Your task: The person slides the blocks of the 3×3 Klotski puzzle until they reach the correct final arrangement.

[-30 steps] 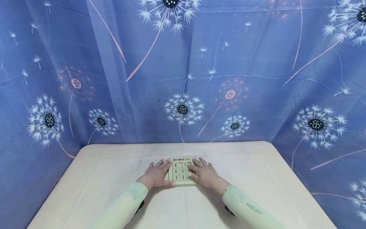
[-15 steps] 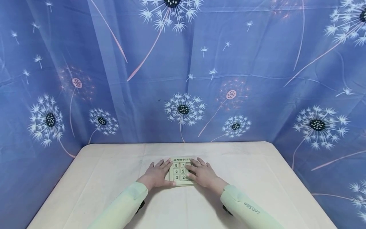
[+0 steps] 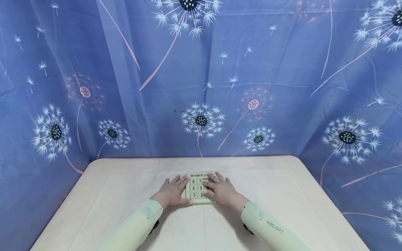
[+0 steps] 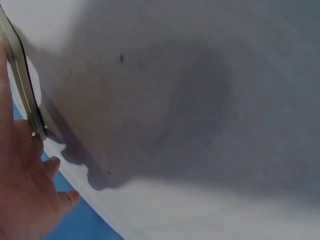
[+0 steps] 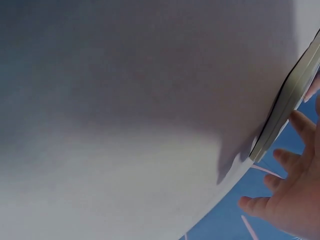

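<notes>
In the head view a pale green number slide puzzle (image 3: 201,201) lies flat on the table, with 8 and 7 side by side in its top row and 6, 5, 3 and 2 readable below. My left hand (image 3: 172,193) rests along its left side, fingers spread, the thumb at the lower left corner. Over the right side lies my right hand (image 3: 225,192), its fingers straight and spread; the index fingertip touches near the 7 tile (image 3: 200,181). That hand hides most of the right column. Each wrist view shows the puzzle's edge (image 4: 25,75) beside the hand.
A cream-coloured table (image 3: 125,209) spreads out around the puzzle. Its far edge meets a blue curtain (image 3: 163,104) printed with dandelions, which also hangs along both sides. Pale green sleeves (image 3: 135,223) cover the forearms.
The 7 tile has slid left against the 8, closing the gap that was between them. My right hand has shifted slightly left with it; the left hand stays in place.
</notes>
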`<state>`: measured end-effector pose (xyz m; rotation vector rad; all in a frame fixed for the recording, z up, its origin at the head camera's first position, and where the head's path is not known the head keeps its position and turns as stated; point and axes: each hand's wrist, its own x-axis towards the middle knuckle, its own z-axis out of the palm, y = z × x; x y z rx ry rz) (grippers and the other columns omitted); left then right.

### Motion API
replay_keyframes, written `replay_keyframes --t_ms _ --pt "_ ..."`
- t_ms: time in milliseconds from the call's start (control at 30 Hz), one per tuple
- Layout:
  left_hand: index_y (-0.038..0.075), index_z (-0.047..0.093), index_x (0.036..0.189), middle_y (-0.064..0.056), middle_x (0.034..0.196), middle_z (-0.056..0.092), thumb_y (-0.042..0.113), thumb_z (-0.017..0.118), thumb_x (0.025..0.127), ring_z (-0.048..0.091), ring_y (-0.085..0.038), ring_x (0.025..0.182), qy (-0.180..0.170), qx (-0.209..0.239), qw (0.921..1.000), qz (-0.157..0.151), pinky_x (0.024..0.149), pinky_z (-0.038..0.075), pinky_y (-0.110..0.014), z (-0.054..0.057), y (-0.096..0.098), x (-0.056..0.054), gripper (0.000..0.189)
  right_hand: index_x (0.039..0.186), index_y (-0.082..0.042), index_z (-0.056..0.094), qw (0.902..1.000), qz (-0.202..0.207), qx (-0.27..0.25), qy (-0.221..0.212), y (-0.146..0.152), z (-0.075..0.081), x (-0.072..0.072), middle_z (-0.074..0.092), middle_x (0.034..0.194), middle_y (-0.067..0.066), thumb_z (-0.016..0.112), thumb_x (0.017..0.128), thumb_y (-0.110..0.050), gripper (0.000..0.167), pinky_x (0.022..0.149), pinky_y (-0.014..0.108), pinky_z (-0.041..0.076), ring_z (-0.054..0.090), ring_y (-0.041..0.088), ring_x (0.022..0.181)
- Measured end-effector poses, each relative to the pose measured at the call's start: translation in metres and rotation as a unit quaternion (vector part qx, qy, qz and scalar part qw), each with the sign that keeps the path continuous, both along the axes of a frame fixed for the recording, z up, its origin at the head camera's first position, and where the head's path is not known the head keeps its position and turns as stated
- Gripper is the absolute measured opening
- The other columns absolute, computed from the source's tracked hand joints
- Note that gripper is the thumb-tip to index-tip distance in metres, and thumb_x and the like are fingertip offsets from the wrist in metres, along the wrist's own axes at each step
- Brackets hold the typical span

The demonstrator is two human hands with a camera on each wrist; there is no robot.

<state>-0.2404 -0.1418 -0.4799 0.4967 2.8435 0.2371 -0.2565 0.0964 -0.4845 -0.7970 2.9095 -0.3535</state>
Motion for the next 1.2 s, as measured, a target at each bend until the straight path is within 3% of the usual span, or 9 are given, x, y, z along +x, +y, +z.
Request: replay_keyframes --t_ms 200,500,933,1200 --pt "0.013 0.032 0.162 -0.003 0.171 0.029 0.069 0.067 0.087 0.029 -0.032 0.158 0.003 0.001 1.0 0.001 0.126 0.027 -0.063 -0.002 0.0 -0.001 0.1 0.146 -0.024 0.058 1.0 0.001 0.009 0.0 0.001 -0.002 -0.002 0.04 0.165 0.013 0.05 0.104 -0.05 0.05 0.118 0.075 0.031 0.03 0.046 0.155" --pt "0.016 0.029 0.163 -0.001 0.172 0.027 0.073 0.063 0.087 0.027 -0.031 0.159 -0.002 -0.008 1.0 0.006 0.127 0.025 -0.062 -0.003 -0.003 -0.003 0.1 0.149 -0.019 0.055 0.9998 0.018 -0.001 -0.001 0.002 0.006 -0.001 0.039 0.164 0.017 0.051 0.105 -0.048 0.053 0.117 0.075 0.032 0.031 0.047 0.153" --pt "0.018 0.03 0.163 0.001 0.172 0.027 0.073 0.064 0.086 0.027 -0.028 0.159 -0.003 -0.013 0.9999 -0.003 0.128 0.027 -0.06 -0.006 0.006 0.004 0.101 0.143 -0.011 0.06 0.9996 0.019 -0.02 -0.008 0.028 0.014 0.031 0.043 0.16 0.024 0.056 0.104 -0.039 0.049 0.113 0.078 0.033 0.035 0.053 0.149" --pt "0.021 0.027 0.164 0.004 0.173 0.024 0.075 0.061 0.087 0.024 -0.025 0.161 0.001 -0.036 0.9993 0.01 0.13 0.024 -0.058 -0.002 0.002 0.002 0.101 0.14 -0.012 0.063 0.9993 0.032 -0.018 0.005 0.028 0.012 0.028 0.043 0.16 0.023 0.055 0.103 -0.044 0.05 0.112 0.079 0.033 0.035 0.053 0.149"
